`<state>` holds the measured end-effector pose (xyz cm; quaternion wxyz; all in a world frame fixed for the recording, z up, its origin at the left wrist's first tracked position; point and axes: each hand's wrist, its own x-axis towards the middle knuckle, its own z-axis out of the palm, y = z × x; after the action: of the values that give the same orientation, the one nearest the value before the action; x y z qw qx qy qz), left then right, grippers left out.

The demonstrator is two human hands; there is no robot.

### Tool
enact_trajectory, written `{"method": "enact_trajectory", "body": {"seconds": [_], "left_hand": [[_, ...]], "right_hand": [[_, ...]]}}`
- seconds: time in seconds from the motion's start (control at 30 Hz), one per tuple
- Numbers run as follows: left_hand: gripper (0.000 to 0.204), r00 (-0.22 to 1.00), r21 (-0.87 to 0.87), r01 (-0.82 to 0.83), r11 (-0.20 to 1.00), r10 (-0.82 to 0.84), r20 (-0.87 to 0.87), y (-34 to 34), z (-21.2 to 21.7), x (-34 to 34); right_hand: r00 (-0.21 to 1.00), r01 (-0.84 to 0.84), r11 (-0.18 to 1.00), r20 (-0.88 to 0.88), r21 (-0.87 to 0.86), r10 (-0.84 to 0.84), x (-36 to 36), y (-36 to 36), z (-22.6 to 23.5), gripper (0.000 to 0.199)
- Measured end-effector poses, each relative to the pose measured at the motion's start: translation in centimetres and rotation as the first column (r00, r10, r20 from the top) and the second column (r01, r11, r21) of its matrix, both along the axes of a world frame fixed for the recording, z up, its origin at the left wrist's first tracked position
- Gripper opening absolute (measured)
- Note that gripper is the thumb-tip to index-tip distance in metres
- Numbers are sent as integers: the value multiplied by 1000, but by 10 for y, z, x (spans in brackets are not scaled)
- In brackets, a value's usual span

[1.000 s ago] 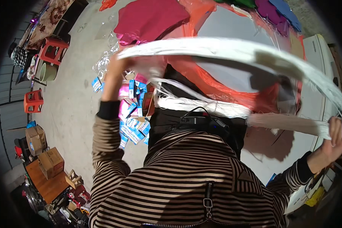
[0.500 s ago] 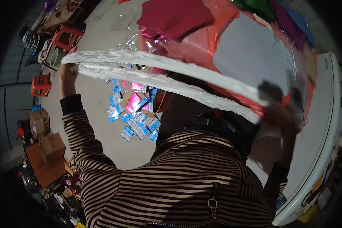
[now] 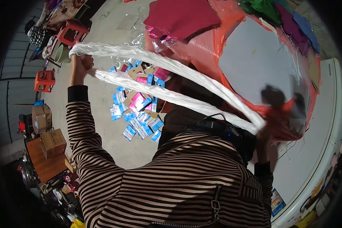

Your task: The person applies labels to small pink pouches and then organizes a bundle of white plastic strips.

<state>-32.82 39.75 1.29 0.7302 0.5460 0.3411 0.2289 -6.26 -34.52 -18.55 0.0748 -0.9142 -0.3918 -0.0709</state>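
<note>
A long bundle of white plastic strands (image 3: 167,81) stretches in two runs from upper left to lower right. My left hand (image 3: 81,67) is raised far out to the left, fist closed around the looped end of the bundle. My right hand (image 3: 268,129) is blurred at the right, next to my body, gripping the other end of the strands close to a crumpled orange plastic sheet (image 3: 288,121). My striped sleeves and torso fill the lower half of the picture.
A white table (image 3: 311,152) under clear film carries red, green and purple sheets (image 3: 182,17). Blue and pink packets (image 3: 138,110) lie scattered on the concrete floor. Orange stools (image 3: 45,79), cardboard boxes (image 3: 53,140) and clutter stand at the left.
My left hand has swung further out and up to the left, pulling the strands taut. My right hand has come in from the far right toward my body.
</note>
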Motion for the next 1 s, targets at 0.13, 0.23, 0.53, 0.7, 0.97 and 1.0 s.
{"method": "enact_trajectory", "body": {"seconds": [0.13, 0.23, 0.53, 0.7, 0.97, 1.0], "left_hand": [[32, 961, 26, 124, 992, -113, -251, -27, -22, 5], [26, 754, 48, 232, 972, -149, -639, -62, -44, 12], [24, 675, -64, 336, 940, -288, -679, -97, -215, 53], [30, 662, 201, 339, 919, -81, -745, -106, -221, 36], [31, 761, 162, 384, 909, -212, -613, -134, -252, 74], [30, 834, 234, 353, 906, -191, -518, -151, -249, 79]], "right_hand": [[692, 569, 688, -715, 451, -103, 26, -37, 52, 36], [645, 488, 837, -748, 248, -155, 34, -44, 112, 29], [431, 557, 811, -897, 180, -97, 63, -281, -107, 23], [637, 420, 882, -762, 212, -121, 3, -172, -108, 23], [922, 215, 957, -362, 193, -134, -7, -132, -46, 23], [944, 196, 964, -302, 182, -134, -7, -127, -39, 23]]}}
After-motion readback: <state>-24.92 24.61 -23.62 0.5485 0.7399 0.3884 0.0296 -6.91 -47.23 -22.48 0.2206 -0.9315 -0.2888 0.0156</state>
